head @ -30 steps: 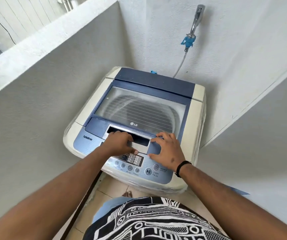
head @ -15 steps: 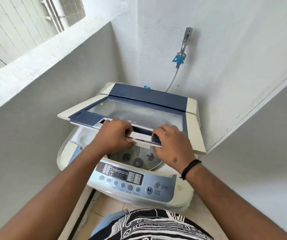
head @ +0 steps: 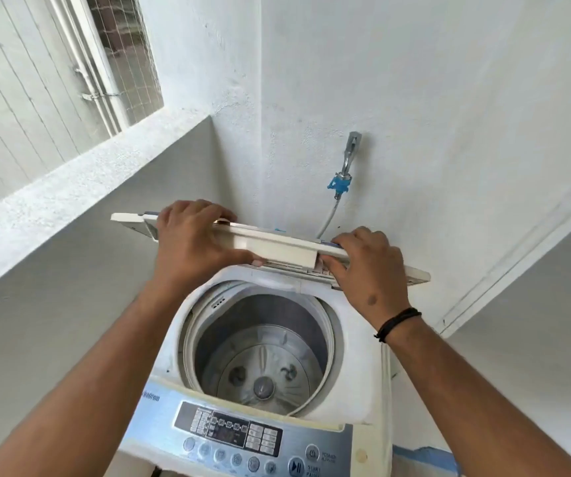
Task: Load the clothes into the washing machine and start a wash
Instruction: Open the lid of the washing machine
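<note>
A white top-loading washing machine (head: 359, 401) stands in a corner with its lid (head: 277, 244) raised high and folded, seen edge-on. My left hand (head: 191, 242) grips the lid's front edge on the left, fingers over the top and thumb beneath. On the right side my right hand (head: 368, 266), with a black band at the wrist, holds the same edge. Below the lid the steel drum (head: 260, 352) lies open with only its pulsator showing inside. The blue control panel (head: 239, 438) faces me at the bottom. No clothes are in view.
A tap with a blue connector (head: 340, 182) and a white hose sits on the wall behind the machine. A low grey wall with a ledge (head: 70, 187) runs along the left. A white wall with a moulding line closes the right side.
Both hands have lifted the lid from flat on the machine to high and nearly upright, folding it back. The drum has come into view and the camera has tilted up.
</note>
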A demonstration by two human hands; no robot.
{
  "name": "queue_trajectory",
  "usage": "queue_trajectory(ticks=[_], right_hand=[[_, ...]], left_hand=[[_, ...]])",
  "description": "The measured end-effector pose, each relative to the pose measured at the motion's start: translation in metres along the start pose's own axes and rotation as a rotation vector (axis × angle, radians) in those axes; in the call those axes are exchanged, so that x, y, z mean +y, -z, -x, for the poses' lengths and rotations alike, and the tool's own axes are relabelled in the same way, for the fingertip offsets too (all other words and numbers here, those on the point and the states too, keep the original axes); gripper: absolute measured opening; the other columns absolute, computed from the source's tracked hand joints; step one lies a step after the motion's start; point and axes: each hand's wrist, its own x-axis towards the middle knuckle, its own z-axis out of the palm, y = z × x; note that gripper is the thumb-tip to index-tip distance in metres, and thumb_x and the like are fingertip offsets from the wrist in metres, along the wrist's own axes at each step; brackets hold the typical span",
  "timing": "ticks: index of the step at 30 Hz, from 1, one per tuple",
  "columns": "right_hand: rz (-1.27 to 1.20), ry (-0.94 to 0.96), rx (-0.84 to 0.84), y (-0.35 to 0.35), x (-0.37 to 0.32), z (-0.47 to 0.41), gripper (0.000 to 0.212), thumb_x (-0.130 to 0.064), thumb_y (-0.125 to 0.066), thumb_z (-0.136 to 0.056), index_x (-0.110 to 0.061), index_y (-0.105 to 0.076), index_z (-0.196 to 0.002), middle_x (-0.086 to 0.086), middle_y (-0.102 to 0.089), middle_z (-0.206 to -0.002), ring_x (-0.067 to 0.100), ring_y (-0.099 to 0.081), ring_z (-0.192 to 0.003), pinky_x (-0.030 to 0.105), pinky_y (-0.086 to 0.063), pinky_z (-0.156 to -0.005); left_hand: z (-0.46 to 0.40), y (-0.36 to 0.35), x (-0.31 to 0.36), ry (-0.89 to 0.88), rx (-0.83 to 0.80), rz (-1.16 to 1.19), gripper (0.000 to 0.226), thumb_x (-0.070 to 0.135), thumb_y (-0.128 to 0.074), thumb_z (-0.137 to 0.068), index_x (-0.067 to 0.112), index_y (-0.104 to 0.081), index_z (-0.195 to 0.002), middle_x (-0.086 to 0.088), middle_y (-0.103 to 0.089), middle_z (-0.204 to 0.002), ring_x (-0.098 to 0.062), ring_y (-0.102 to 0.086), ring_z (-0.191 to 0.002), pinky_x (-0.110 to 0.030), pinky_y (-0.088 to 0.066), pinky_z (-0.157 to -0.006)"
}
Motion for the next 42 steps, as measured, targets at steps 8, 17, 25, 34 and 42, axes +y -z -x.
queue_trajectory(ticks=[8, 17, 25, 34, 42], right_hand=[[0.010, -0.122, 0.189, -0.013, 0.019, -0.066, 0.041, -0.051, -0.068, -0.084, -0.024, -0.064, -0.114, 0.006, -0.056, -0.103, 0.031, -0.050, -0.098, 0.041, -0.043, -0.077], [0.044, -0.135, 0.310, -0.043, 0.032, -0.105, 0.055, -0.034, -0.069, -0.086, -0.015, -0.052, -0.134, 0.016, -0.046, -0.142, 0.039, -0.034, -0.139, 0.051, -0.025, -0.115], [0.102, -0.148, 0.200, -0.053, 0.049, -0.132, 0.059, -0.035, -0.056, -0.094, -0.020, -0.037, -0.147, 0.016, -0.037, -0.152, 0.040, -0.025, -0.144, 0.052, -0.024, -0.118], [0.152, -0.180, 0.037, -0.057, 0.063, -0.155, 0.069, -0.037, -0.048, -0.096, -0.026, -0.017, -0.156, 0.013, -0.020, -0.162, 0.043, -0.013, -0.149, 0.056, -0.016, -0.119], [0.159, -0.201, -0.088, -0.057, 0.067, -0.163, 0.075, -0.047, -0.041, -0.099, -0.027, 0.001, -0.158, 0.012, 0.003, -0.166, 0.043, 0.000, -0.151, 0.057, -0.008, -0.120]], left_hand=[[-0.045, -0.026, -0.025, 0.121, 0.188, 0.394, 0.069, 0.040, -0.091, -0.065, 0.020, -0.069, -0.127, -0.005, -0.050, -0.142, -0.019, -0.040, -0.138, -0.042, -0.040, -0.112], [-0.107, -0.057, -0.033, 0.072, 0.098, 0.319, 0.065, 0.039, -0.079, -0.083, 0.021, -0.057, -0.141, -0.008, -0.040, -0.154, -0.024, -0.023, -0.150, -0.026, -0.022, -0.116], [-0.143, -0.074, -0.036, 0.056, 0.013, 0.254, 0.064, 0.037, -0.071, -0.090, 0.019, -0.048, -0.147, -0.011, -0.033, -0.157, -0.027, -0.016, -0.152, -0.037, -0.021, -0.123], [-0.163, -0.098, -0.043, 0.051, -0.048, 0.141, 0.067, 0.046, -0.060, -0.096, 0.027, -0.032, -0.154, -0.006, -0.019, -0.165, -0.026, -0.004, -0.155, -0.045, -0.022, -0.121], [-0.165, -0.108, -0.046, 0.018, -0.132, -0.022, 0.078, 0.047, -0.056, -0.097, 0.029, -0.011, -0.159, -0.006, -0.001, -0.169, -0.031, 0.001, -0.155, -0.062, -0.023, -0.117]])
